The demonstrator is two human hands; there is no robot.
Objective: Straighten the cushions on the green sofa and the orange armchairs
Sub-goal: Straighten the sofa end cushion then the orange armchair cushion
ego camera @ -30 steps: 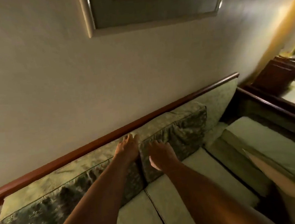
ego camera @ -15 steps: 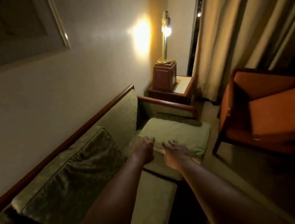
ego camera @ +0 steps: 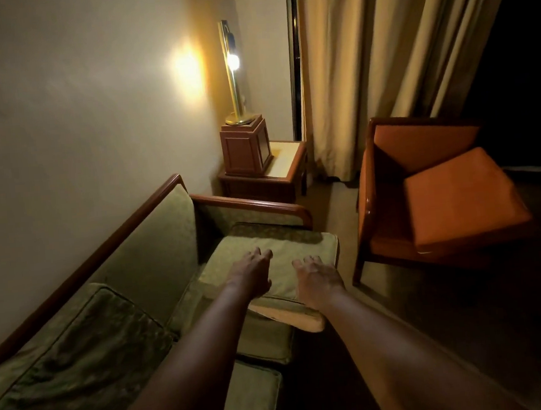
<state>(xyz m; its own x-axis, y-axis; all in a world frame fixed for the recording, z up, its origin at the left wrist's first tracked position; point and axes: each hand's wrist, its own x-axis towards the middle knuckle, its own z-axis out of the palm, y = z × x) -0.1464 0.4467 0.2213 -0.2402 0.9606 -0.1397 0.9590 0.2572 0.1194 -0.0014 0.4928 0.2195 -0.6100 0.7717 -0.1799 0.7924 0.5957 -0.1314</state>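
I hover my left hand (ego camera: 252, 272) and right hand (ego camera: 316, 274), grips wide, over the displaced seat cushion (ego camera: 277, 262), to reseat it; skewed armchair cushion (ego camera: 462, 196) at 2 o'clock.

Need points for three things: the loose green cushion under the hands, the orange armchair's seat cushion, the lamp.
loose green cushion (ego camera: 301, 244): head view, bare top face beyond the fingers.
orange seat cushion (ego camera: 459, 196): head view, middle of its top face; it sits skewed in the armchair.
lamp (ego camera: 232, 78): head view, brass stem below the bulb.

Green sofa (ego camera: 156, 246), orange armchair (ego camera: 422, 173), beige curtains (ego camera: 380, 50)

The dark green back cushion (ego camera: 80, 359) carries a mottled pattern; the loose seat cushion (ego camera: 285, 249) is paler green, and the sofa's wooden rail is reddish brown.
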